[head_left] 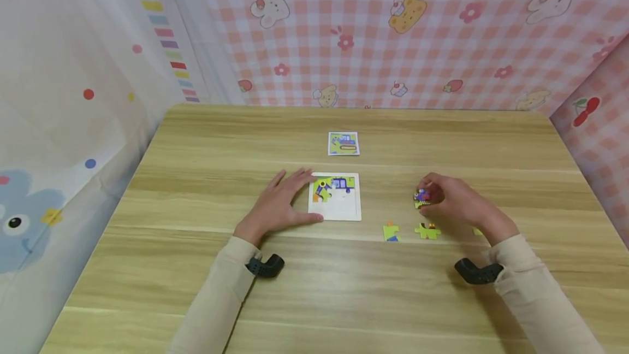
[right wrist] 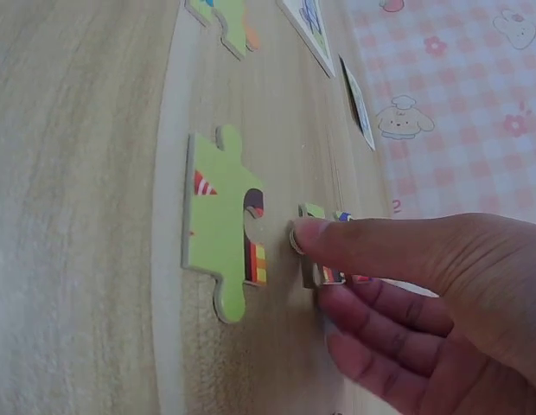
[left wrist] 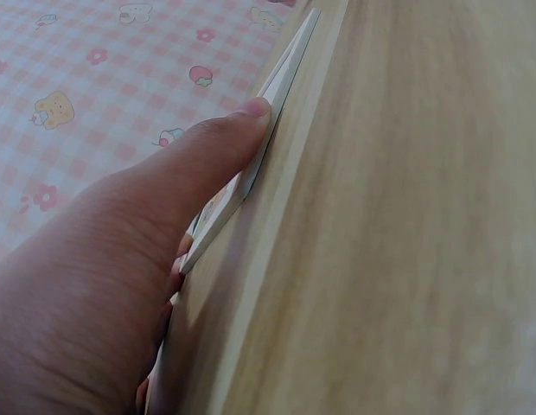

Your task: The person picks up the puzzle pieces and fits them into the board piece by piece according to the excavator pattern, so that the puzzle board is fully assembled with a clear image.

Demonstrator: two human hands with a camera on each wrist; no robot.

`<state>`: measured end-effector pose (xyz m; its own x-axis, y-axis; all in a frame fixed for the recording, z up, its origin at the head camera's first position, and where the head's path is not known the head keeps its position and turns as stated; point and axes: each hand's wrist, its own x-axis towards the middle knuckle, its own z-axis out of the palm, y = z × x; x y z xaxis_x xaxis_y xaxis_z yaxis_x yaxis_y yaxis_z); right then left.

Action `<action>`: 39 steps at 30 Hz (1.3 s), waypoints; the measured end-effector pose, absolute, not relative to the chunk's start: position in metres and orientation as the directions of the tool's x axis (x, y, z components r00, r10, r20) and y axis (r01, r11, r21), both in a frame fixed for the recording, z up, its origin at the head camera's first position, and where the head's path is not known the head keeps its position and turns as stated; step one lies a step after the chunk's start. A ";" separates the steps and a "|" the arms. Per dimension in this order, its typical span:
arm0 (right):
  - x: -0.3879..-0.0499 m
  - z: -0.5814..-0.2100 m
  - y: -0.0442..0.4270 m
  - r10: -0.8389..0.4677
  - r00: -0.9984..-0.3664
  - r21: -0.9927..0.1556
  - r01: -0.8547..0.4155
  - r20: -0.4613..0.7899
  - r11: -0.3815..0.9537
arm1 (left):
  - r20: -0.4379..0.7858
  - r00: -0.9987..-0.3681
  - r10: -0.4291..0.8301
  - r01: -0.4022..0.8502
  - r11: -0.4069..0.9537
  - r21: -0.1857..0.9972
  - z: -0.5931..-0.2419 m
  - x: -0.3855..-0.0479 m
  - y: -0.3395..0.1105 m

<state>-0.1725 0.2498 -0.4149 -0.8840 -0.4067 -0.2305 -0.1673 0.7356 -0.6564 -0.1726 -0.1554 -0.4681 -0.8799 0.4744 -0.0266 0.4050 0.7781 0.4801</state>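
A white-framed jigsaw tray point(head_left: 351, 211) lies mid-table, its upper part filled with pieces of a blue vehicle on green. My left hand point(head_left: 277, 206) rests on its left side, fingers spread to the top corner and the straight thumb point(left wrist: 238, 130) on the near edge. To the tray's right, my right hand point(head_left: 454, 198) pinches a colourful puzzle piece point(head_left: 421, 198) between thumb and fingers, just above the table; the fingers partly cover it. Nearer me lie a green piece with a black and orange pattern point(head_left: 427, 231) and a green and blue piece point(head_left: 391, 231).
A small picture card point(head_left: 344, 143) of the vehicle lies behind the tray. Another green piece point(head_left: 476, 231) is mostly hidden by the right wrist. Beyond the wooden table's point(head_left: 245, 135) back edge hangs a pink checked cloth point(head_left: 314, 26).
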 end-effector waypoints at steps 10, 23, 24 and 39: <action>-0.181 -0.407 0.227 -0.396 -0.917 -0.725 -0.303 0.045 0.619 | -0.037 -0.881 0.472 0.398 0.780 0.483 -0.469 -0.171 -0.156; -0.195 -0.408 0.150 -0.371 -0.929 -0.819 -0.203 -0.013 0.537 | -0.033 -0.877 0.480 0.406 0.775 0.485 -0.468 -0.172 -0.155; -0.195 -0.410 0.145 -0.378 -0.926 -0.824 -0.201 -0.018 0.530 | -0.031 -0.877 0.479 0.406 0.774 0.486 -0.468 -0.172 -0.155; -0.194 -0.427 0.104 -0.402 -0.906 -0.837 -0.112 -0.135 0.536 | -0.019 -0.877 0.480 0.407 0.763 0.502 -0.466 -0.172 -0.155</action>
